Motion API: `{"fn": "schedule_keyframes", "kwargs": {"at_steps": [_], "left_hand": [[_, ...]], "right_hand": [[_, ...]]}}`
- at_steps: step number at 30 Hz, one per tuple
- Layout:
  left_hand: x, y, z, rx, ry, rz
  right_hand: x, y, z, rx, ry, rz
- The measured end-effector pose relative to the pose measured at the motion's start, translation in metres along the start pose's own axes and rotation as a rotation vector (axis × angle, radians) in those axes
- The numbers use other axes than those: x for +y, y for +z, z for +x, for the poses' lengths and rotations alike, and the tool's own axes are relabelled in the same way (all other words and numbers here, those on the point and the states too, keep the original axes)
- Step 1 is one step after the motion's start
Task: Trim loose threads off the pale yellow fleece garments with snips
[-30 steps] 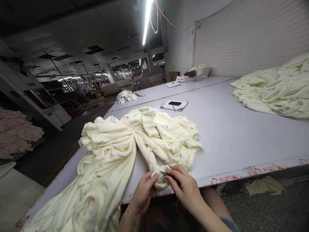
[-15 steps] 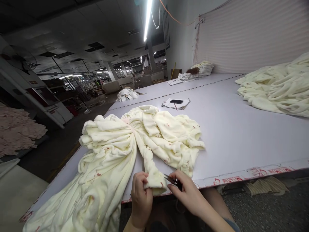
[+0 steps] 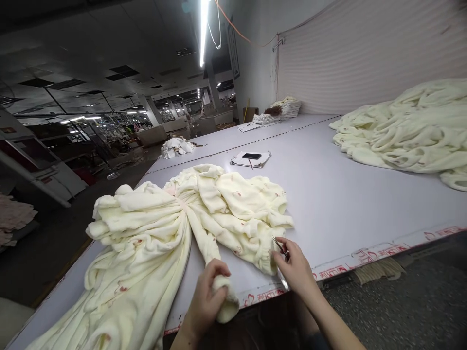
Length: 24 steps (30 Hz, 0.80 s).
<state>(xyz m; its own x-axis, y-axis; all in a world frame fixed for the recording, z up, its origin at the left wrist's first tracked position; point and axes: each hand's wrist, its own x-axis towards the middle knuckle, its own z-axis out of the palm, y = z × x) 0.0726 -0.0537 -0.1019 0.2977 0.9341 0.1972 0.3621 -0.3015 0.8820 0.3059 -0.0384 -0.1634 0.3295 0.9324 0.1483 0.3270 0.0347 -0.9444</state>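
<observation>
A bundle of cream fleece garments (image 3: 175,228) with small red prints lies tied in the middle on the grey table (image 3: 346,194). My left hand (image 3: 206,304) is closed round a rolled sleeve end (image 3: 224,304) at the table's front edge. My right hand (image 3: 295,270) holds small metal thread snips (image 3: 280,249), their tip beside another cuff of the bundle.
A second heap of cream garments (image 3: 404,131) lies at the right. A phone on papers (image 3: 251,158) sits mid-table, folded stacks (image 3: 282,109) at the far end, a small white pile (image 3: 175,146) further left. Pink fabric (image 3: 12,218) lies off the table at left.
My right hand moved the snips off the sleeve end, right and up to another cuff. My left hand kept the sleeve end and drew it toward the table's edge.
</observation>
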Motion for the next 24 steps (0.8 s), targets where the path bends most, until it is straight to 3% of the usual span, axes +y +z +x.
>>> {"fn": "schedule_keyframes", "kwargs": {"at_steps": [2, 4, 7, 10, 13, 15, 17, 19, 21, 24], "left_hand": [[0.002, 0.015, 0.012, -0.141, -0.034, 0.162], [0.0, 0.036, 0.022, -0.203, -0.121, 0.284], [-0.01, 0.064, 0.034, -0.187, -0.231, 0.36], [-0.02, 0.076, 0.041, -0.1, -0.234, 0.36], [-0.022, 0.072, 0.039, -0.078, -0.238, 0.351], [-0.017, 0.065, 0.034, 0.017, -0.228, 0.355], [-0.01, 0.056, 0.028, 0.169, -0.119, 0.375], [0.0, 0.046, 0.026, 0.232, 0.047, 0.401], [0.009, 0.037, 0.027, 0.132, 0.106, 0.395], [0.016, 0.027, 0.034, -0.017, -0.091, 0.265]], "right_hand": [[0.01, -0.002, 0.013, -0.033, 0.023, 0.018], [0.012, 0.003, 0.017, -0.104, 0.012, 0.062], [0.006, 0.013, 0.013, -0.167, 0.003, 0.121], [-0.002, 0.019, 0.005, -0.206, -0.007, 0.157], [-0.008, 0.019, 0.0, -0.253, -0.021, 0.183], [-0.013, 0.018, -0.001, -0.281, -0.048, 0.22], [-0.017, 0.018, -0.002, -0.307, -0.105, 0.253], [-0.022, 0.019, -0.003, -0.34, -0.178, 0.249], [-0.027, 0.019, -0.005, -0.369, -0.246, 0.206], [-0.031, 0.018, -0.009, -0.361, -0.331, 0.09]]}}
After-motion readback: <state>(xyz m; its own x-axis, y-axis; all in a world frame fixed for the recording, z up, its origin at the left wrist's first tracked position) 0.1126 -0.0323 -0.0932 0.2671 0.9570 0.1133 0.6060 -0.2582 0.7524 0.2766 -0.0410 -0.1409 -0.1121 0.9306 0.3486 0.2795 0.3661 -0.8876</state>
